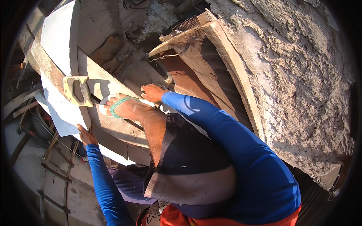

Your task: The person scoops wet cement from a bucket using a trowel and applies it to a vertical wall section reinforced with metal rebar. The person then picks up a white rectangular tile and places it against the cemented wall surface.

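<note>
My left hand grips the lower edge of a white board, with its thumb on top and the other fingers mostly hidden. A handsaw with a yellow and dark handle lies across the board, its rusty blade pointing to the upper left; neither hand touches it. My right hand is closed, fingers curled, just beyond my foot; what it holds, if anything, is hidden. My foot, in a green-strapped sandal, is set on wooden planks beside the saw handle.
A rough concrete slab fills the right side. Next to it leans a wooden frame with dark mesh. Thin wooden strips and a pale wire lie at the lower left. Rubble and wood scraps lie at the far side.
</note>
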The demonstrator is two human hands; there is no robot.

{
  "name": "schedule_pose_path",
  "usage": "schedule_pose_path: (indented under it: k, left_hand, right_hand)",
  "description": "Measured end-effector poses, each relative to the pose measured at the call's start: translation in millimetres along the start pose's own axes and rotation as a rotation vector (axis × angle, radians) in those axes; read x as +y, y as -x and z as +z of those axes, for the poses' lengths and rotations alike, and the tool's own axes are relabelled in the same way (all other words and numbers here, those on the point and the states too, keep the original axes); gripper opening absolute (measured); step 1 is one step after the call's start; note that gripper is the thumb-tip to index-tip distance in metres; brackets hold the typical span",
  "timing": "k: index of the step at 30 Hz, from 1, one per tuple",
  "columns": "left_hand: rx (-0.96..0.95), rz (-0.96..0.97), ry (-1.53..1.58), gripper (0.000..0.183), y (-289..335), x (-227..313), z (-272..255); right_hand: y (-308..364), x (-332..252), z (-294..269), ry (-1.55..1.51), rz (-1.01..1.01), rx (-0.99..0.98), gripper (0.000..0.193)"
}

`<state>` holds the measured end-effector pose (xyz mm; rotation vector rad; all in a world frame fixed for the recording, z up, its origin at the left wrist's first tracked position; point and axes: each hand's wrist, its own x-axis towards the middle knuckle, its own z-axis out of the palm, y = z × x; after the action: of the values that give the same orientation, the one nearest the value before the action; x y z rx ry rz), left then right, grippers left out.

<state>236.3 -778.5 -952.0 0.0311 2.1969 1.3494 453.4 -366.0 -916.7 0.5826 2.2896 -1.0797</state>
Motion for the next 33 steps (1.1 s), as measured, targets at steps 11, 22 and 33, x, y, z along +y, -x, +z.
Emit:
schedule_pose_path:
  k: [11,22,33]
  left_hand:
    - [0.132,-0.258,0.220,0.088,8.1,68.5,17.3]
    - [0.306,-0.278,0.394,0.081,11.3,57.0,35.1]
    - [0.491,-0.138,0.556,0.094,13.7,48.2,66.6]
  right_hand:
    - [-6.4,-6.1,29.4,-0.138,0.068,0.163,0.027]
    - [22.7,4.5,-9.9,-0.005,0.135,-0.046,0.044]
    - [21.2,28.8,-94.7,0.334,0.093,-0.155,0.042]
